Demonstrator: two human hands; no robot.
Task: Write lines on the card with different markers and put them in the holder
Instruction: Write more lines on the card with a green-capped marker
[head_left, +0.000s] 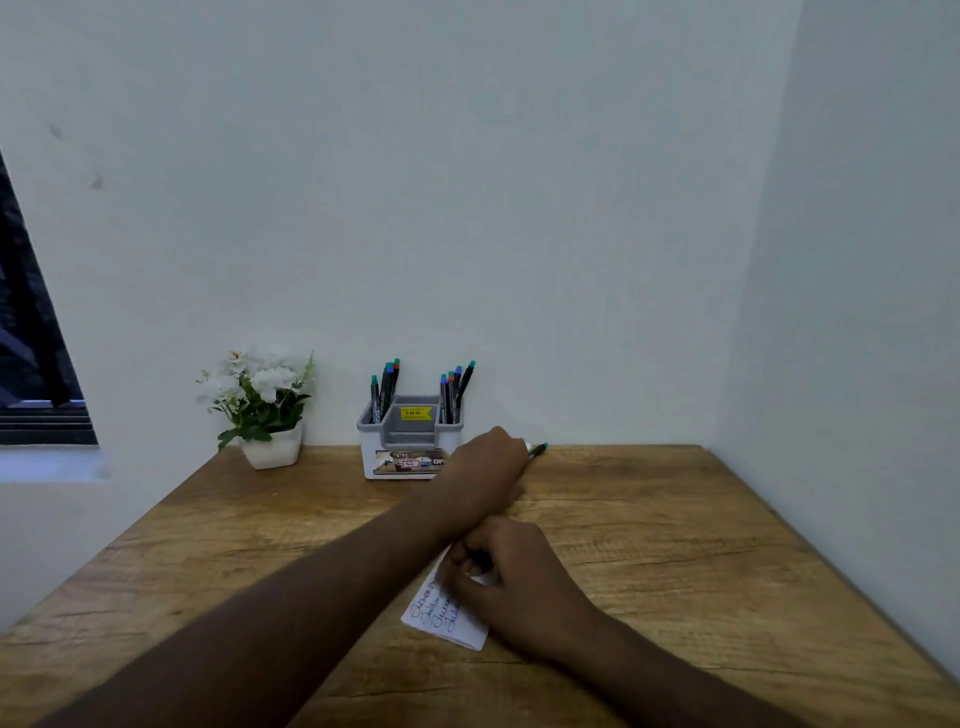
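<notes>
Flower pot (272, 448) left of holder (410, 447). Left hand (488, 465) grip pinches marker (536, 450); right hand (511, 577) grip curled, pinching card (441, 616). Wooden worktop (675, 545), white walls.

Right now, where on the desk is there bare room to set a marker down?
Bare wood lies right of the holder out to the side wall, and on the near left, before the flower pot. It is crowded mid-desk, where the left hand holding a marker crosses above the right hand on the card.

A home desk corner: wooden table (649, 545), potted flowers (260, 405), marker holder (410, 441).
</notes>
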